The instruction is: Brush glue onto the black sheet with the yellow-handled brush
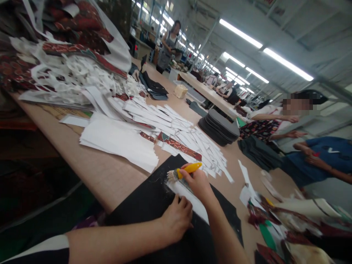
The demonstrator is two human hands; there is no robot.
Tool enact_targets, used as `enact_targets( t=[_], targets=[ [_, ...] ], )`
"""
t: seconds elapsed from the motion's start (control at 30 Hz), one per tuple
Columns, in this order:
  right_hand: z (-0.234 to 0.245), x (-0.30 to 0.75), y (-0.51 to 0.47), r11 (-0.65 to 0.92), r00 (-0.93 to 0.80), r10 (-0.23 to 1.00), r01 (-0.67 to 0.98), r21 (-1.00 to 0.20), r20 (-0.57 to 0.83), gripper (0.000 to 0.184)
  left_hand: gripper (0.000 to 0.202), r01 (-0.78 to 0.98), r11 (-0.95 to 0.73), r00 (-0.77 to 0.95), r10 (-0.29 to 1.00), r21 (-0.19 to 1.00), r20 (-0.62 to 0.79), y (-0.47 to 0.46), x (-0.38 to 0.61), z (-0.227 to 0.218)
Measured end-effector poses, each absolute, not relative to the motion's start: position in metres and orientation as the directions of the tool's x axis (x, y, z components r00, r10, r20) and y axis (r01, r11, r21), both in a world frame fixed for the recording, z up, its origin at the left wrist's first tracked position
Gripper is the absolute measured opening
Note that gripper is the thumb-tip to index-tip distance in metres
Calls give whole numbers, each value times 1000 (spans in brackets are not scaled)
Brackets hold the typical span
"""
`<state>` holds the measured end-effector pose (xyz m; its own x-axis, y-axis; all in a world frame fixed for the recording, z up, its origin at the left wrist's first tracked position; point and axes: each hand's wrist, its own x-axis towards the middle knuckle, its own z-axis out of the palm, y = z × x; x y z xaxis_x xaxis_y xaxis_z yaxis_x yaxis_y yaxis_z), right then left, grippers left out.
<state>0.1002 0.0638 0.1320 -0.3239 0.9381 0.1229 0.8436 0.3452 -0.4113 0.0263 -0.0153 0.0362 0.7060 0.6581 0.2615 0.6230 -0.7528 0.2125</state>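
My right hand [198, 183] grips a yellow-handled brush [183, 171], its bristles down on the near end of a narrow white strip [196, 206]. The strip lies on a black mat [148, 200] at the table's near edge. My left hand [176, 219] presses fingers-down on the mat, touching the edge of that strip. Just beyond the brush, several white strips and red patterned strips [180, 146] lie fanned out on the table.
A stack of white sheets [118, 141] lies left of the mat; a heap of red patterned fabric and white cut-outs [63, 62] is behind. Grey stacked pieces [220, 126] sit farther along. Other people [316, 154] work at the right; one person [169, 44] stands far back.
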Motion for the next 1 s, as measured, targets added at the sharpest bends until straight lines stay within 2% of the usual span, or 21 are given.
enact_targets(
  t=[0.1,0.2,0.33,0.4,0.47,0.57,0.63,0.77,0.9,1.0],
  targets=[
    [121,141,49,224,-216,974,864,-451,69,29,43,639,-740,696,672,209,251,-16,26,38],
    [112,216,18,37,2,996,906,-422,91,39,44,649,-739,684,671,180,288,-18,26,38],
    [121,303,-42,-315,352,921,926,-210,168,45,37,654,-737,680,671,170,294,-18,25,47],
    [127,316,-70,-418,453,857,890,-181,248,49,28,656,-733,683,678,182,271,-14,30,55],
    [127,312,-87,-397,470,829,876,-275,301,54,20,629,-755,708,654,185,267,-10,42,63],
    [119,296,-94,-243,400,858,869,-431,322,55,15,523,-833,778,554,182,296,-7,70,67],
    [113,291,-94,-223,374,872,877,-425,316,55,17,454,-868,819,496,202,289,-7,90,66],
    [110,294,-98,-349,446,805,889,-296,391,59,16,418,-878,853,468,232,232,-8,118,65],
    [111,296,-102,-224,399,801,891,-394,446,53,15,423,-877,855,470,227,220,-7,136,71],
    [109,293,-101,-95,377,674,897,-431,636,44,13,419,-876,860,467,239,204,-7,150,73]
  ],
)
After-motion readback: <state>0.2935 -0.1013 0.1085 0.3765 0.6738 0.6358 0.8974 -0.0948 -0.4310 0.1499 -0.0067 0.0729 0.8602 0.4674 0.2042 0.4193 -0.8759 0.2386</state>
